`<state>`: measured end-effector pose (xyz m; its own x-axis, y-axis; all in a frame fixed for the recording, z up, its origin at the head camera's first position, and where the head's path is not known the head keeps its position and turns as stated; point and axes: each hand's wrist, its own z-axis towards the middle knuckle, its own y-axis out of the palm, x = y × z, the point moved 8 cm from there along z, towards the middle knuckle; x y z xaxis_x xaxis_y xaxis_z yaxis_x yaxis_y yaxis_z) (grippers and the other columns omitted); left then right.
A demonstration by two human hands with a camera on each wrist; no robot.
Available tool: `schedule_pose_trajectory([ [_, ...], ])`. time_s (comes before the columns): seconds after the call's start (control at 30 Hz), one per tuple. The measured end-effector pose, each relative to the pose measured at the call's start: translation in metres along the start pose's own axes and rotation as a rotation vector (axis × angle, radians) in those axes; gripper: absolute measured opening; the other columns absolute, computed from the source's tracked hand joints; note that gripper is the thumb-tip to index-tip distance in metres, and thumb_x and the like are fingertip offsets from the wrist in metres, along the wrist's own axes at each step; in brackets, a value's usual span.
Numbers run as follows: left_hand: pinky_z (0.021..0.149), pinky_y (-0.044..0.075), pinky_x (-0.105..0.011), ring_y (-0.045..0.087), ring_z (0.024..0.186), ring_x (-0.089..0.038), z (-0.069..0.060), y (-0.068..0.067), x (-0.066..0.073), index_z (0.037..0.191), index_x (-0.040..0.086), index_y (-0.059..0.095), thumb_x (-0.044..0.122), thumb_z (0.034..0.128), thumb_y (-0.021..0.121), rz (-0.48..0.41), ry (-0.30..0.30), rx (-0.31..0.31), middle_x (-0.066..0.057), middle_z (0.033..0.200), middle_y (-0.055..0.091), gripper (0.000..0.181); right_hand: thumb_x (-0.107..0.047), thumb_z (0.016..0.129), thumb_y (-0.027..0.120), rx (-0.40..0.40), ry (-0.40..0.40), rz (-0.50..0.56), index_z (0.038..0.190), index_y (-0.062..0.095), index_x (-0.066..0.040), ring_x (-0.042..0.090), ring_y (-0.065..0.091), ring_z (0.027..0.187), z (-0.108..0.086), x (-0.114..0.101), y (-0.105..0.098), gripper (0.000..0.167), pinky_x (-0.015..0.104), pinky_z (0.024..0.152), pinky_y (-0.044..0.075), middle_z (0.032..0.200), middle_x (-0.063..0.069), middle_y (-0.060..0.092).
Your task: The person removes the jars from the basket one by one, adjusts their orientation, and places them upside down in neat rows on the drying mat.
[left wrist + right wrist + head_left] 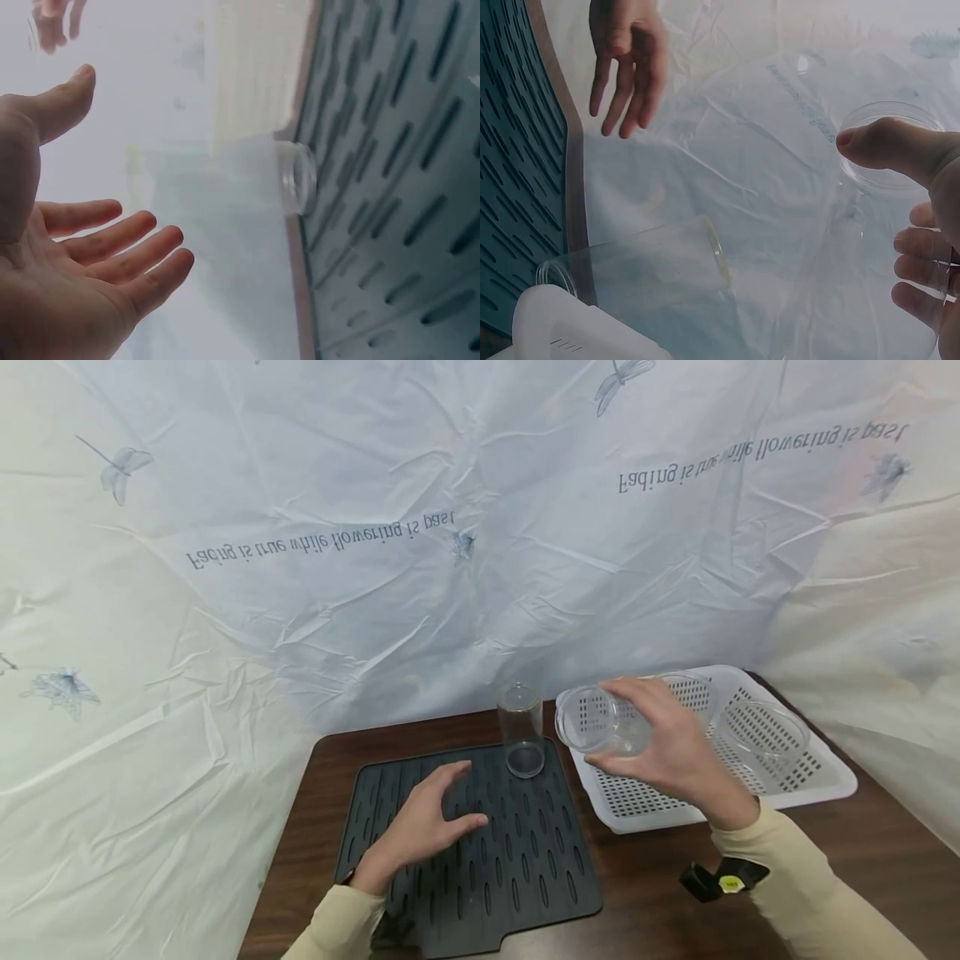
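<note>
My right hand grips a clear, tall glass by its side, tilted nearly sideways above the left part of a white perforated basket. In the right wrist view, the thumb lies across the glass near its round end. Another clear glass stands upright on the back right corner of a dark drying mat. My left hand hovers over the mat, thumb and fingers spread apart, holding nothing. The left wrist view shows its palm and loosely extended fingers.
More clear glassware lies inside the basket; its outlines are faint. Mat and basket sit side by side on a dark brown wooden table. A pale printed plastic sheet hangs behind the table and along its sides.
</note>
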<state>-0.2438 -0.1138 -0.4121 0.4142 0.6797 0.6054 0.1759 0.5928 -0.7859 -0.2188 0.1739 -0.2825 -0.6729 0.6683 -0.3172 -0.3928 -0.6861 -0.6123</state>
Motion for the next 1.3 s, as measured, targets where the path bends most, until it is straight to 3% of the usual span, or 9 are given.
schedule_pose_trajectory([
  [0.13, 0.104, 0.047, -0.04, 0.051, 0.131, -0.023, 0.001, -0.004, 0.008, 0.15, 0.02, 0.038, 0.053, 0.0849, 0.07, -0.057, 0.013, 0.038, -0.002, 0.146, 0.047, 0.08, -0.027, 0.049, 0.096, -0.008, -0.02, -0.008, 0.128, 0.059, -0.003, 0.027, 0.053, 0.109, 0.002, -0.004, 0.003, 0.09, 0.044, 0.084, 0.05, 0.122, 0.013, 0.062],
  [0.27, 0.103, 0.047, -0.04, 0.052, 0.129, -0.023, 0.002, -0.008, 0.014, 0.15, 0.021, 0.037, 0.051, 0.0876, 0.069, -0.12, 0.048, 0.065, -0.003, 0.146, 0.047, 0.076, -0.029, 0.05, 0.095, -0.01, -0.036, -0.032, 0.128, 0.059, -0.006, 0.028, 0.054, 0.11, 0.004, -0.009, 0.008, 0.089, 0.045, 0.083, 0.049, 0.122, 0.012, 0.062],
  [0.57, 0.099, 0.05, -0.037, 0.055, 0.122, -0.02, 0.007, -0.02, 0.032, 0.147, 0.022, 0.039, 0.035, 0.0885, 0.072, -0.281, 0.083, 0.137, -0.002, 0.141, 0.051, 0.068, -0.026, 0.051, 0.095, -0.02, -0.157, -0.007, 0.13, 0.058, -0.004, 0.029, 0.053, 0.112, 0.012, -0.033, 0.029, 0.09, 0.046, 0.091, 0.047, 0.122, 0.012, 0.06],
  [0.77, 0.1, 0.05, -0.035, 0.055, 0.123, -0.019, 0.01, -0.021, 0.046, 0.147, 0.022, 0.038, 0.032, 0.0879, 0.074, -0.322, 0.104, 0.136, -0.003, 0.143, 0.049, 0.07, -0.03, 0.049, 0.098, -0.049, -0.18, -0.053, 0.129, 0.058, -0.003, 0.028, 0.054, 0.11, 0.007, -0.039, 0.037, 0.094, 0.046, 0.084, 0.054, 0.122, 0.013, 0.059],
  [0.97, 0.1, 0.05, -0.035, 0.054, 0.123, -0.02, 0.016, -0.022, 0.059, 0.148, 0.022, 0.037, 0.029, 0.0884, 0.073, -0.371, 0.15, 0.135, -0.003, 0.143, 0.048, 0.07, -0.032, 0.051, 0.097, -0.078, -0.2, -0.07, 0.128, 0.058, -0.004, 0.027, 0.053, 0.113, 0.005, -0.044, 0.043, 0.091, 0.046, 0.088, 0.053, 0.123, 0.011, 0.058],
  [1.3, 0.099, 0.05, -0.041, 0.055, 0.121, -0.023, 0.02, -0.022, 0.068, 0.145, 0.018, 0.039, 0.026, 0.0872, 0.075, -0.415, 0.172, 0.143, -0.006, 0.14, 0.049, 0.069, -0.034, 0.048, 0.098, -0.083, -0.262, -0.086, 0.129, 0.058, -0.003, 0.026, 0.055, 0.109, 0.001, -0.051, 0.051, 0.096, 0.046, 0.086, 0.053, 0.121, 0.01, 0.06],
])
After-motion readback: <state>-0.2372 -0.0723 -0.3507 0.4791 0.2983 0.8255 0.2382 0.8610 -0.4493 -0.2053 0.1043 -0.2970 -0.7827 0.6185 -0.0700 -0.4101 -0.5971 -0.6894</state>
